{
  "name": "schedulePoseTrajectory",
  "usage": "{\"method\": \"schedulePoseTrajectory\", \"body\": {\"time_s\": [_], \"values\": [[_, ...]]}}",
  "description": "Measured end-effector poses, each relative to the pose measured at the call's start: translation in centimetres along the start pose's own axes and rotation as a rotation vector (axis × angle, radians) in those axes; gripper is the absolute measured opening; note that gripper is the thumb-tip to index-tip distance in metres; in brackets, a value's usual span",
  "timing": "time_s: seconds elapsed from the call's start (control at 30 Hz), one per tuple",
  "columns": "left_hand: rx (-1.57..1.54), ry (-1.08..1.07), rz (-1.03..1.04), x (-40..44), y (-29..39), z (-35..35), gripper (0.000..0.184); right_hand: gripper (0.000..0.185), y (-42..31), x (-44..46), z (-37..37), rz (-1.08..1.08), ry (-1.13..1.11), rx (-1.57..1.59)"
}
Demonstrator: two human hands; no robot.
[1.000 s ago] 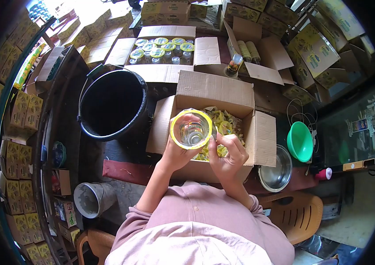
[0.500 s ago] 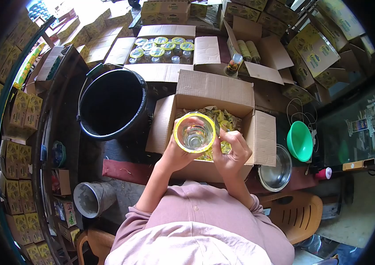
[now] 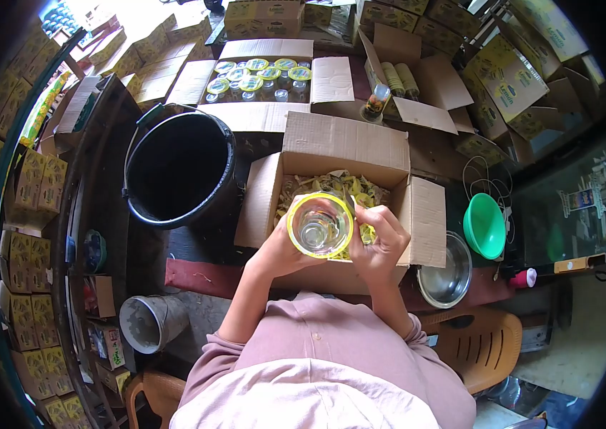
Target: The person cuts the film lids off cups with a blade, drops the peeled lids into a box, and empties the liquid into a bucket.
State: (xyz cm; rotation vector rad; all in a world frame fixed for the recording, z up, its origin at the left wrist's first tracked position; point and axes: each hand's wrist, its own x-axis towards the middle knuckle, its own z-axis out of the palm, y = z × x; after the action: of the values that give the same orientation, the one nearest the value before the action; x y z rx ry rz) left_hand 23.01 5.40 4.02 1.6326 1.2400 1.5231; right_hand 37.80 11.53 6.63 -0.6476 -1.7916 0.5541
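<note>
From my screen I see the left hand wrapped around the side of a clear, round, see-through cup with a bright yellow rim, its mouth turned up toward my camera. The right hand is closed beside it, thumb and forefinger pinching a thin, dark, blade-like object at the rim's edge.

The cup is held above the near part of my landmark, the open brown cardboard box. I can't tell glass from plastic; either way I'd expect stiff, smooth walls, fairly light for one hand, slippery if damp. I'd treat it as breakable, hold it low around the body with a broad, even wrap, and keep fingers clear of the yellow edge and that dark object.

Inside the box lie crumpled yellow plastic-looking scraps. Left of the box stands a large black bucket; to its right, a shiny metal bowl and, farther out, a bright green bowl.
</note>
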Motion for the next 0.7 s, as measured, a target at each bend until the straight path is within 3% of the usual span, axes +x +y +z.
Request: {"method": "schedulePoseTrajectory", "body": {"time_s": [0.2,0.4,0.5,0.6,0.7], "values": [[-0.075,0.008,-0.033,-0.1,-0.4,-0.2,0.066,0.026,0.3,0.2,-0.6,0.039,-0.077,0.068],[-0.126,-0.129,-0.057,0.2,0.2,-0.2,0.065,0.024,0.7,0.3,-0.5,0.036,-0.08,0.069],[-0.126,-0.059,0.035,0.5,0.4,-0.2,0.066,0.024,0.5,0.5,-0.2,0.028,-0.063,0.063],[-0.142,0.11,-0.066,0.0,-0.8,0.9,0.073,0.025,0.0,0.6,0.1,0.03,-0.023,0.03],[-0.058,0.144,0.147,0.3,-2.1,1.1,0.073,0.025,-0.1,0.3,0.3,0.012,0.02,0.003]]}}
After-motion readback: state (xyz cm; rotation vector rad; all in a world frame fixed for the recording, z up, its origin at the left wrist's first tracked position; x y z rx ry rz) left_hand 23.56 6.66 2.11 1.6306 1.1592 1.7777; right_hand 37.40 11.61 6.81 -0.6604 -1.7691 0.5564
